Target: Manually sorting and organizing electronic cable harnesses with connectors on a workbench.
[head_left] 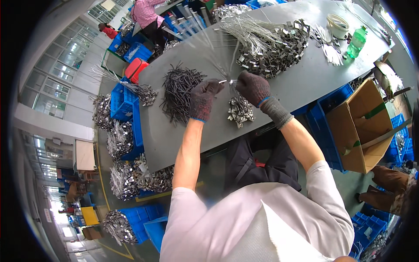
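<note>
Both my hands wear dark knit gloves and are raised close together over the grey table (152, 148). My left hand (203, 100) is closed in a pinch on a thin strip with a white tip (222, 81). Facing it, my right hand (254, 89) pinches a thin pale strand (234, 81). Between and below the hands lies a bundle of wires with small metal end pieces (240, 112), its pale wires fanning away blurred toward the far side. A heap of short black strips (176, 94) sits beside my left hand. My fingers partly hide what they grip.
A large pile of metal clips with white wires (275, 50) covers the far table. Right of it stand a green bottle (357, 42) and a whitish tub (337, 26). Blue crates (122, 99) line the left edge; a cardboard box (360, 126) stands right. Other people are nearby.
</note>
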`<state>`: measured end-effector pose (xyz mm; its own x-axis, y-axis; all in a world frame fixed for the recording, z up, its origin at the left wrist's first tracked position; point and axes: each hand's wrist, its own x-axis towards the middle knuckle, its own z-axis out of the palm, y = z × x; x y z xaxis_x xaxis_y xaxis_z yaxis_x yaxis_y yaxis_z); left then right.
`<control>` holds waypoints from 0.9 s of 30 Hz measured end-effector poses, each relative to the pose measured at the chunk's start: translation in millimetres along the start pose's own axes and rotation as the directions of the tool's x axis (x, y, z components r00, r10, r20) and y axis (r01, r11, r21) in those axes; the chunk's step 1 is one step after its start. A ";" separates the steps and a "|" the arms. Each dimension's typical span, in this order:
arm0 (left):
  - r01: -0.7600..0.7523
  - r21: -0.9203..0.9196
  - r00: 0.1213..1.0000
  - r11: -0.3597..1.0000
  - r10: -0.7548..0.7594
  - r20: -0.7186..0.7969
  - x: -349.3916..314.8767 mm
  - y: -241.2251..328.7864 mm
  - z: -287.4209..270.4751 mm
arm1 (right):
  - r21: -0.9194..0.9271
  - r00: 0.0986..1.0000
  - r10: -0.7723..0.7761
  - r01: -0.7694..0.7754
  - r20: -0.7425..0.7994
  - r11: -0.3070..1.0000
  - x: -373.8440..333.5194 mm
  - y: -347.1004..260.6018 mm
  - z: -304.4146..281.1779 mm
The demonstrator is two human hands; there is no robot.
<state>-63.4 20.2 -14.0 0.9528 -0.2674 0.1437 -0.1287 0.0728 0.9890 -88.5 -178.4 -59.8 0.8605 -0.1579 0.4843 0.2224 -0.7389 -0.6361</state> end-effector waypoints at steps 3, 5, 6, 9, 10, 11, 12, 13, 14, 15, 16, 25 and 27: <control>-0.226 0.236 0.974 0.945 0.215 0.073 5.7 -9.2 22.1 | 0.024 0.991 0.100 -0.102 0.089 0.994 -12.2 -1.7 9.6; -0.378 0.316 0.907 0.870 0.416 -0.062 15.8 -32.5 47.9 | 0.013 0.998 -0.015 0.014 0.059 1.000 -24.7 -9.5 23.9; -0.358 0.317 0.914 0.878 0.399 -0.075 15.3 -26.5 54.1 | 0.055 0.990 0.088 -0.095 0.108 0.994 -31.0 -20.6 19.9; 0.051 -0.089 0.930 0.995 -0.080 -0.358 22.4 -10.4 63.6 | 0.256 0.976 0.213 -0.217 0.045 0.942 -56.3 -3.6 7.8; 0.049 -0.182 0.921 0.982 -0.115 -0.371 25.6 -6.8 54.6 | 0.301 0.977 0.213 -0.196 -0.024 0.933 -68.0 29.5 15.8; 0.046 -0.274 0.914 0.960 -0.151 -0.376 31.4 -3.3 45.2 | 0.360 0.935 0.352 -0.345 0.048 0.867 -82.4 66.1 14.8; 0.034 -0.308 0.918 0.951 -0.151 -0.365 32.7 -0.1 14.0 | 0.420 0.806 0.537 -0.589 0.247 0.691 -89.3 61.7 0.4; 0.035 -0.342 0.932 0.939 -0.154 -0.329 33.2 4.7 -10.7 | 0.440 0.746 0.608 -0.658 0.271 0.611 -101.3 71.8 -13.2; 0.027 -0.436 0.984 0.899 -0.102 -0.149 31.9 15.1 -27.8 | 0.430 0.744 0.642 -0.648 0.183 0.628 -121.4 105.7 -16.5; 0.040 -0.524 0.999 0.851 -0.027 0.033 29.9 30.0 -42.5 | 0.388 0.829 0.560 -0.512 -0.013 0.767 -147.6 150.0 -11.4; 0.036 -0.552 0.981 0.833 0.076 0.180 24.0 48.1 -62.5 | 0.305 0.895 0.419 -0.360 -0.155 0.881 -165.2 168.6 -12.0; 0.017 -0.633 0.538 0.774 0.527 0.658 -40.2 207.3 -158.6 | 0.362 0.754 0.646 -0.640 0.123 0.678 -233.3 226.6 4.6; 0.012 -0.630 0.501 0.777 0.540 0.676 -56.0 225.1 -174.5 | 0.426 0.733 0.655 -0.660 0.186 0.618 -220.3 206.3 9.5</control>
<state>-97.7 219.3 194.4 0.2216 -0.7445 0.6298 0.0850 0.6581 0.7481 -227.8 -289.8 -303.5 0.8612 -0.4779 -0.1731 -0.2354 -0.0732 -0.9691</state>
